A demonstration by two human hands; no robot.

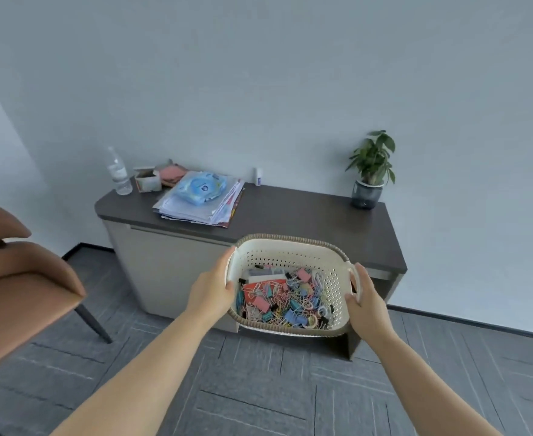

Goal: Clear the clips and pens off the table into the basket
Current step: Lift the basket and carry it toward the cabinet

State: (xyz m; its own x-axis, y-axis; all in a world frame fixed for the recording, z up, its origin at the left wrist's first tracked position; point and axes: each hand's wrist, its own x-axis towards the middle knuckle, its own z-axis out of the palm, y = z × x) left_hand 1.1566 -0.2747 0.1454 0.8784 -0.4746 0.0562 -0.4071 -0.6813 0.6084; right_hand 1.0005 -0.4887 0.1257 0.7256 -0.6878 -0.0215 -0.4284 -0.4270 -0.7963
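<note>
Both hands clasp the basket (290, 250) by its side handles, the left hand (213, 286) curled round one and the right hand (364, 297) round the other. It seems to hover at the cabinet's (306, 212) near edge, though contact is unclear. Clips (285, 302) fill its bottom in a colourful heap. Papers (199, 202), a bottle (119, 173) and a plant (370, 168) sit farther back.

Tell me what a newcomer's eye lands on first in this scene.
First, the cream perforated basket at centre, heaped with pastel binder clips and paper clips, gripped at its sides by the left hand and right hand. Behind it, a dark-topped cabinet holds a paper stack with a blue wipes pack on the left and a potted plant on the right.
</note>
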